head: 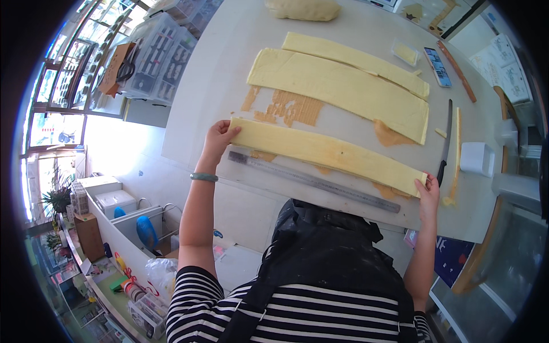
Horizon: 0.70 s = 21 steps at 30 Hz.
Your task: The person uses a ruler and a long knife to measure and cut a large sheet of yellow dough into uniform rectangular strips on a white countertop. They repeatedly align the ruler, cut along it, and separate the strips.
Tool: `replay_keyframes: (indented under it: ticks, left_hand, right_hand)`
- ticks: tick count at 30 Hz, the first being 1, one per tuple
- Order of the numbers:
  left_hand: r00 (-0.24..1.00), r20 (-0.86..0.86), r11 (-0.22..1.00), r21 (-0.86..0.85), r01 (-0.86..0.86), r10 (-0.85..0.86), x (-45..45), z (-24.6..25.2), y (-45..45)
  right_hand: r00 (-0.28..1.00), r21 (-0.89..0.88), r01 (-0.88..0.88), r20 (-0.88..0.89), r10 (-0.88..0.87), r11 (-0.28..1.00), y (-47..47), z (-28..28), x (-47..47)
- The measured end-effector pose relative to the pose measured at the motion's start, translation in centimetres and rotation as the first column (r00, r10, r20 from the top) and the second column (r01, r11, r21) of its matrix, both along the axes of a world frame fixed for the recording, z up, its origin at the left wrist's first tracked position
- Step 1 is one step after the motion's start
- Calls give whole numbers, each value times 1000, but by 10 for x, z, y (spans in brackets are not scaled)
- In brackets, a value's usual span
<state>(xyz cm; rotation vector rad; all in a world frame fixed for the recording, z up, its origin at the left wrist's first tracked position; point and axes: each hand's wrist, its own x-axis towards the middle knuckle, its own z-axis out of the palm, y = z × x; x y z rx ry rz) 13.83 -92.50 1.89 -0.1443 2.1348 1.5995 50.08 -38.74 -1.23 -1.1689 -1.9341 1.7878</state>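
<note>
A long strip of pale yellow dough (326, 150) stretches between my hands. My left hand (224, 132) pinches its left end, and my right hand (427, 187) pinches its right end. Nearer me lies a metal ruler (313, 182), roughly parallel to the strip. Beyond the strip are a wide dough sheet (339, 88) and a narrower dough strip (351, 60) along its far edge. Orange-brown patches (296, 107) mark the table between the sheet and the held strip. A long knife with a black handle (447, 137) lies just beyond my right hand.
A large dough lump (303, 9) sits at the table's far side. Toward the right are a small plastic tray (405, 52), a phone (438, 67), a brown stick (457, 70), a thin dough strip (457, 150) and a white container (477, 159). The table (206, 85) ends close before my apron.
</note>
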Motion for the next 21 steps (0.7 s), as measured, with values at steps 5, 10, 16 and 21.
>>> replay_keyframes:
  ticks: [5, 10, 16, 21]
  left_hand:
    - [997, -82, 998, -57, -2, -2, 2, -4, 4]
    - [987, -154, 998, -57, 26, -34, 3, -9, 2]
    - [950, -307, 945, -322, -54, -50, 12, -14, -20]
    - [952, -277, 941, -337, 29, -128, 23, -26, -19]
  right_hand:
    - [998, 82, 16, 60, -21, 996, -5, 0, 4]
    - [999, 80, 33, 25, -35, 996, -10, 1, 4]
    - [983, 346, -41, 183, -25, 937, -13, 7, 13]
    - [985, 301, -73, 171, 21, 951, -15, -4, 15]
